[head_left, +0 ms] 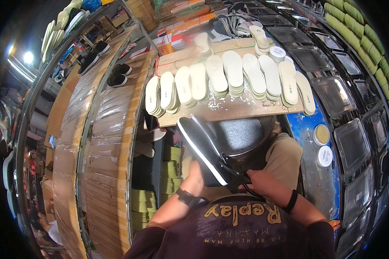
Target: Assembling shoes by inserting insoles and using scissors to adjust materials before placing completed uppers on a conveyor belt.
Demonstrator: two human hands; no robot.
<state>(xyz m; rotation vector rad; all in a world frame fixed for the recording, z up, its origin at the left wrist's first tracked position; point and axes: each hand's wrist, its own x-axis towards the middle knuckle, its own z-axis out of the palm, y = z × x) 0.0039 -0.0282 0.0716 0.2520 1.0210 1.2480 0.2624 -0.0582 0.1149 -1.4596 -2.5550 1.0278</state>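
A black shoe [199, 140] with a white sole edge is tilted in front of me, its toe pointing to the far left. My left hand [195, 178] is closed round its left side near the heel; part of the fingers is hidden behind the shoe. By the shoe's opening, my right hand [262, 181] is closed on dark strands that look like shoelaces [234, 172]. Just beyond the shoe, several stacks of cream insoles [216, 74] stand in a row on a wooden board [229, 108], with white crumbs scattered by them.
Under the board's near edge sits a round dark container [242, 136] with a pale speckled surface inside. Tins [321, 134] rest on the blue bench [309, 172] at right. Film-wrapped cartons [110, 129] run along the left, with black shoes [116, 80] farther back. Black trays [352, 142] line the far right.
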